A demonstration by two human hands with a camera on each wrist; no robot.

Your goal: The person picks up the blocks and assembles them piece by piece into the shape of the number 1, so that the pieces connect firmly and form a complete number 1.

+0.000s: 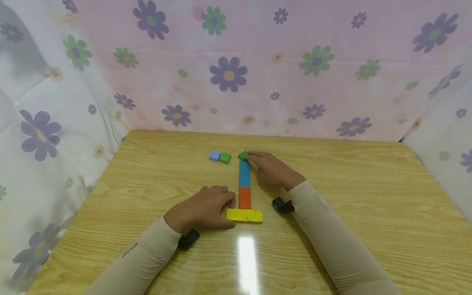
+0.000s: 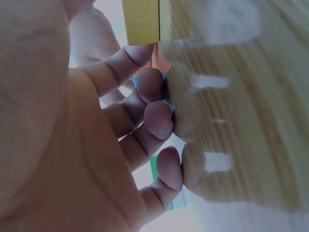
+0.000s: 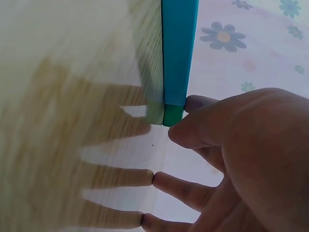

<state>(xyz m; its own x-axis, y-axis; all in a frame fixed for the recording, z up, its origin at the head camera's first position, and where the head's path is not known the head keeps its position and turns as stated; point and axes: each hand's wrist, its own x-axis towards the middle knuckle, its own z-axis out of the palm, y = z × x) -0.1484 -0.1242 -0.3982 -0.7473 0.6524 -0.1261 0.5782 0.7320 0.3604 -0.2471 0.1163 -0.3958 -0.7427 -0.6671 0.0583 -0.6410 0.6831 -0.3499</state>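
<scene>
A yellow bar (image 1: 245, 215) lies crosswise on the wooden table (image 1: 332, 180). An orange block (image 1: 245, 198) and a blue block (image 1: 244, 174) run away from its middle in a line. My right hand (image 1: 251, 157) pinches a small green cube (image 1: 243, 155) with thumb and forefinger at the blue block's far end; in the right wrist view the green cube (image 3: 173, 115) sits against the blue block (image 3: 179, 48), and my other fingers lie straight on the table. My left hand (image 1: 229, 213) holds the yellow bar's left end between thumb and forefinger, its other fingertips (image 2: 164, 121) curled onto the table.
A light blue cube (image 1: 214, 155) and a second green cube (image 1: 225, 157) sit side by side left of the line's far end. Flowered cloth (image 1: 228, 73) hangs behind the table and on both sides. A glare streak (image 1: 247, 258) shines on the near tabletop.
</scene>
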